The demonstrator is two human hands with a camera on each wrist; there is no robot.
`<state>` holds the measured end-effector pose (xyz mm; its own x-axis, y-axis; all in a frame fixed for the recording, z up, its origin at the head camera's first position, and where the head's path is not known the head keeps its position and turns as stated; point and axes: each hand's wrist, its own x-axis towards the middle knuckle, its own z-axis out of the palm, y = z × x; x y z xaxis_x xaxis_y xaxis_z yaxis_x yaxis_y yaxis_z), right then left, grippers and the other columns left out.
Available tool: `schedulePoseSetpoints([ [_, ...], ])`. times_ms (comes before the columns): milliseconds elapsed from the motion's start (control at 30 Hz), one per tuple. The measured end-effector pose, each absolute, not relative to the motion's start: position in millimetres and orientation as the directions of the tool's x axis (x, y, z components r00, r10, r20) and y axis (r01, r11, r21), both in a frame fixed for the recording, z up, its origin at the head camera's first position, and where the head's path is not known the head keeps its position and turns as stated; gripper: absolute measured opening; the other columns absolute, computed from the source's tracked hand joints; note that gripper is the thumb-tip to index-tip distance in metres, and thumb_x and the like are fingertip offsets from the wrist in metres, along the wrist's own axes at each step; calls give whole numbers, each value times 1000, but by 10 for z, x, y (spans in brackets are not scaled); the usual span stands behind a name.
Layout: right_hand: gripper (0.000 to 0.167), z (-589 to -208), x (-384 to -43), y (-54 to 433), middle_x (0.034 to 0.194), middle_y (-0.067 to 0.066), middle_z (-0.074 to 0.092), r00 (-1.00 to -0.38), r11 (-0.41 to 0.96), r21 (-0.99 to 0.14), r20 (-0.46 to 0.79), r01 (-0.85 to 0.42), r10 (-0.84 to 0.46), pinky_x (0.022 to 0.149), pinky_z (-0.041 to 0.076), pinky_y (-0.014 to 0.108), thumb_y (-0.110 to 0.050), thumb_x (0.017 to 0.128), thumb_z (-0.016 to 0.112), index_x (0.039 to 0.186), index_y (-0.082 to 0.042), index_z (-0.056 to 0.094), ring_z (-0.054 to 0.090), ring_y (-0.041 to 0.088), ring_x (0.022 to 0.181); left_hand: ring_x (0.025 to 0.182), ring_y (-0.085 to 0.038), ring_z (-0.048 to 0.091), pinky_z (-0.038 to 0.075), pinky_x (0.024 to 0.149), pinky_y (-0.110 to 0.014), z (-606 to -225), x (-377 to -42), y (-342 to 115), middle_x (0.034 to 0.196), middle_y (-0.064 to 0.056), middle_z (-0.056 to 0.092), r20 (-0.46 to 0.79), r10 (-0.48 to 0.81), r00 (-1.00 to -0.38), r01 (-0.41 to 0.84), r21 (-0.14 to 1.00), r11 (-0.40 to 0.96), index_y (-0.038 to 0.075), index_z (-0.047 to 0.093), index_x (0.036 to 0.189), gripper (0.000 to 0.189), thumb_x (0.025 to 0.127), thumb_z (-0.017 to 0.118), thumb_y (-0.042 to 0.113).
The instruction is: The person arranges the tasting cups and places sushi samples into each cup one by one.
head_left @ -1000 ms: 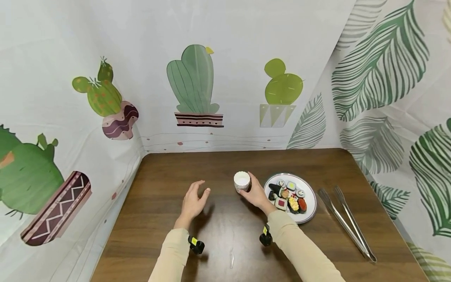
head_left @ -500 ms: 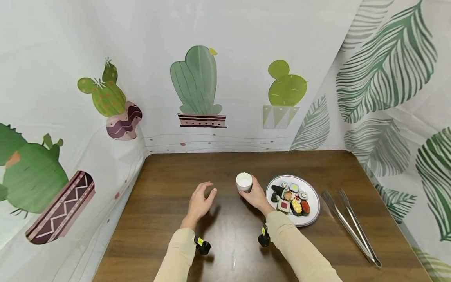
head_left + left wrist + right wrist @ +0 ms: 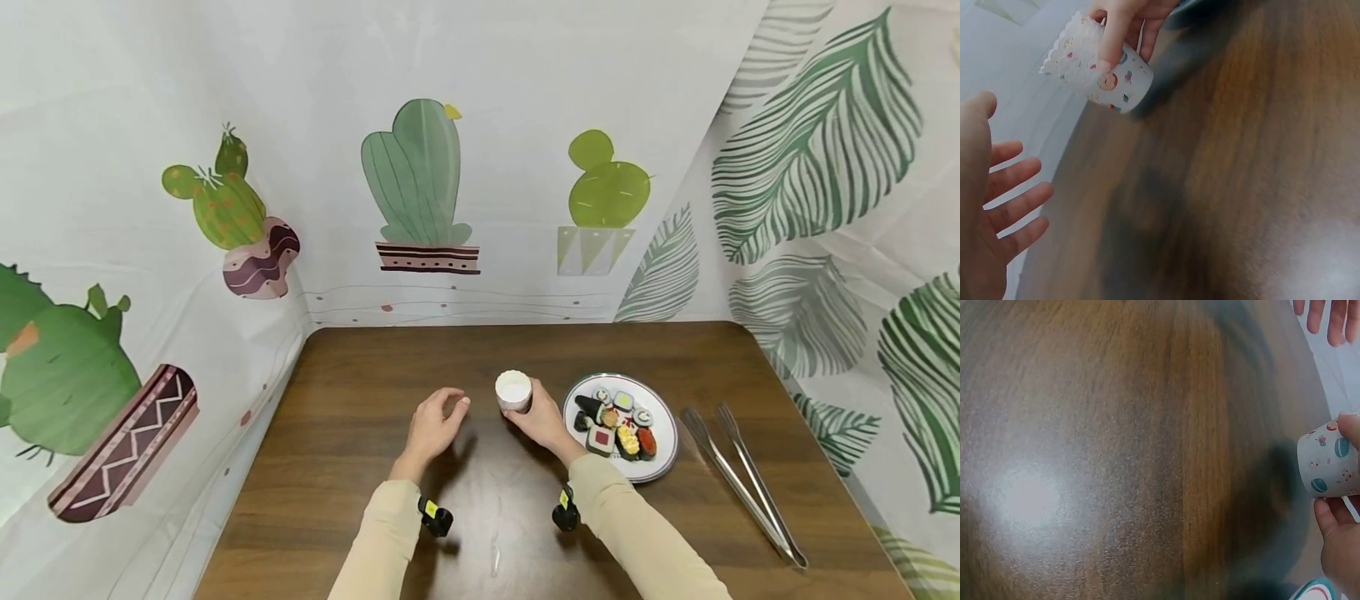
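My right hand (image 3: 542, 421) grips a white paper cup (image 3: 513, 392) with a scalloped rim, its thumb on the near side and fingers round the far side. In the left wrist view the paper cup (image 3: 1119, 78) shows printed coloured sweets and small flowers, and it is held over the wooden table. My left hand (image 3: 435, 427) hovers to the left of the cup, apart from it and holding nothing. Its fingers are spread and relaxed, as the left hand (image 3: 991, 194) shows in its own wrist view.
Right of the cup stands a white oval plate (image 3: 663, 450) bearing several sushi pieces (image 3: 622, 429). Farther right lie metal tongs (image 3: 746, 487) with spread arms. A printed cloth (image 3: 510, 167) hangs behind the wooden table (image 3: 337, 492).
My left hand has moved right, closer to the cup. The right hand keeps its grip on the paper cup, which has shifted slightly left. Plate and tongs stay put.
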<state>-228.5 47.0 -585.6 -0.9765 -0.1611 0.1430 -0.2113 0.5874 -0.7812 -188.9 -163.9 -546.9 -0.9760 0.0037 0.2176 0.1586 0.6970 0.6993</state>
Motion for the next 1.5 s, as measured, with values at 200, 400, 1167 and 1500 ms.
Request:
schedulePoseSetpoints([
  [200,69,-5814,-2257,454,119,18,56,-973,582,-782,140,-224,-186,92,43,45,-19,69,79,125,1,43,55,31,110,85,-13,65,51,76,-33,-5390,-1974,-1595,98,3,67,225,71,-972,210,687,696,12,64,106,29,90,56,35],
  [400,68,-5793,-2202,424,117,17,57,-965,577,-776,161,-254,-208,92,43,45,-18,68,79,124,0,45,56,31,108,83,-13,65,50,75,-33,-5261,-2005,-1553,96,4,66,196,81,-977,194,678,709,16,64,103,20,88,60,29],
  [1167,64,-5656,-2028,265,112,17,57,-928,549,-750,257,-369,-271,88,44,45,-12,67,79,121,3,47,55,31,103,60,-9,54,42,54,-28,-5039,-2088,-1338,69,8,59,125,49,-991,112,561,821,16,64,83,12,75,70,23],
  [1500,64,-5662,-2009,266,110,16,58,-926,560,-739,274,-376,-259,85,45,45,-14,65,80,119,0,48,57,30,101,56,-13,54,41,50,-29,-4978,-2087,-1251,67,6,60,136,12,-991,81,517,852,15,63,77,5,76,68,15],
])
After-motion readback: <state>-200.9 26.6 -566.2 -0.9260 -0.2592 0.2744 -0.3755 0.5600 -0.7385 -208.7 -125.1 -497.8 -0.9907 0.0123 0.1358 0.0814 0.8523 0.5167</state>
